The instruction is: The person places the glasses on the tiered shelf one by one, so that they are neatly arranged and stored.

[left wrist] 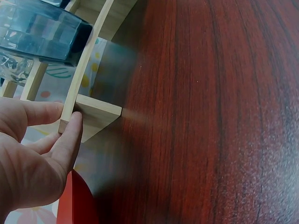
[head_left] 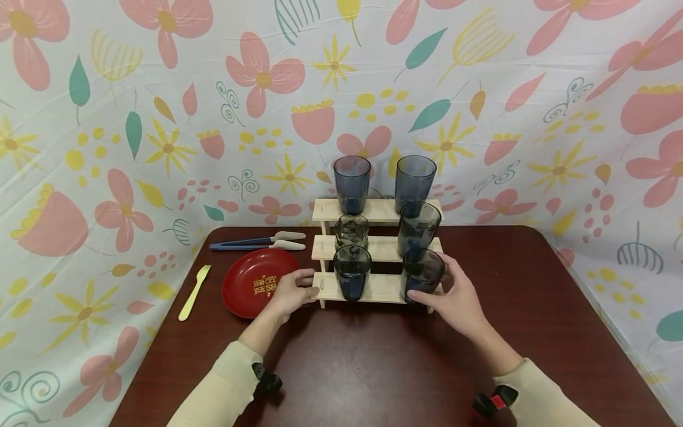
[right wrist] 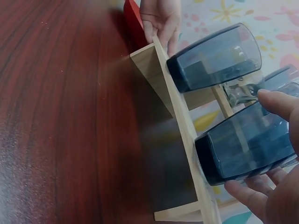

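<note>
A three-step wooden rack [head_left: 384, 289] stands on the table, holding several glasses. My left hand [head_left: 290, 292] pinches the left end of its lowest step, thumb and fingers on either side of the plank in the left wrist view. My right hand [head_left: 459, 301] grips a smoky blue glass tumbler [head_left: 420, 274] at the right of that step; its base meets the plank [right wrist: 184, 123]. Beside it on the left stands a similar tumbler [head_left: 352, 276]. On the middle step are a small clear glass [head_left: 351, 231] and a tumbler [head_left: 419, 228]. Two more tumblers, left [head_left: 351, 187] and right [head_left: 414, 185], top the rack.
A red plate [head_left: 240, 287] with gold characters lies left of the rack, close to my left hand. Behind it are two blue-handled utensils with pale blades [head_left: 288, 245]. A pale yellow fork [head_left: 194, 293] lies farther left. Flowered cloth [head_left: 373, 112] hangs behind the table.
</note>
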Demonstrator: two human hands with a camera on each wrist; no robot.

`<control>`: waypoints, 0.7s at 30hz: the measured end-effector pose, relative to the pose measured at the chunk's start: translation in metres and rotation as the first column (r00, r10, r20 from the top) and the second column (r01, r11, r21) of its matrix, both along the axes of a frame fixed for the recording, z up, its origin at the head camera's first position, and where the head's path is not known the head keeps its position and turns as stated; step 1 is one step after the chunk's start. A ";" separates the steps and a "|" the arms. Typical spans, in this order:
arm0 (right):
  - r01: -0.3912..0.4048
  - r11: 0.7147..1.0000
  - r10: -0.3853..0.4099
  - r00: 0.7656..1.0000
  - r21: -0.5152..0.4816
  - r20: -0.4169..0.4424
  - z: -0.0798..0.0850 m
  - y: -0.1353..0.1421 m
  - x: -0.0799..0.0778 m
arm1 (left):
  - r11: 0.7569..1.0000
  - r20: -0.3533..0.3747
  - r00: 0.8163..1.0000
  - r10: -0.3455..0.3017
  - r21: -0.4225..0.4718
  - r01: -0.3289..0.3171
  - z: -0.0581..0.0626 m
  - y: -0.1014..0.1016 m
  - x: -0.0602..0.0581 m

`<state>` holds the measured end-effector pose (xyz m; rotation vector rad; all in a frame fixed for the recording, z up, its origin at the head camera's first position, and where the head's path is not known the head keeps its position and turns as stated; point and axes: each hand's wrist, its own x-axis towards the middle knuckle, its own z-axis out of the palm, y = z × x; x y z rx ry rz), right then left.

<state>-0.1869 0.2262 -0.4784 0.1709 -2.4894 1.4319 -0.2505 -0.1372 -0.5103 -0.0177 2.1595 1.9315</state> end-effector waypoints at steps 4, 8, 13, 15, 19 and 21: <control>0.009 1.000 -0.010 1.000 0.019 0.011 -0.003 -0.001 -0.001 | 1.000 0.001 1.000 -0.006 -0.005 0.006 0.000 -0.001 0.000; 0.000 1.000 0.000 1.000 0.017 0.004 -0.005 -0.001 -0.002 | 1.000 0.000 1.000 -0.003 -0.003 0.003 0.001 -0.001 0.000; -0.050 0.998 0.050 0.999 -0.022 0.009 -0.004 -0.002 -0.003 | 1.000 -0.002 1.000 0.003 -0.005 -0.003 0.001 -0.002 0.001; -0.076 0.996 0.077 0.997 -0.056 0.022 -0.003 -0.002 -0.002 | 1.000 -0.007 1.000 0.003 -0.014 -0.003 0.001 -0.002 0.000; -0.101 0.993 0.103 0.994 -0.067 0.030 -0.001 0.001 0.003 | 0.998 -0.041 0.999 0.008 -0.067 -0.011 0.005 -0.006 -0.001; -0.093 0.995 0.093 0.996 -0.044 -0.002 0.000 0.006 0.005 | 0.994 -0.089 0.996 0.010 -0.110 -0.020 0.011 -0.011 -0.001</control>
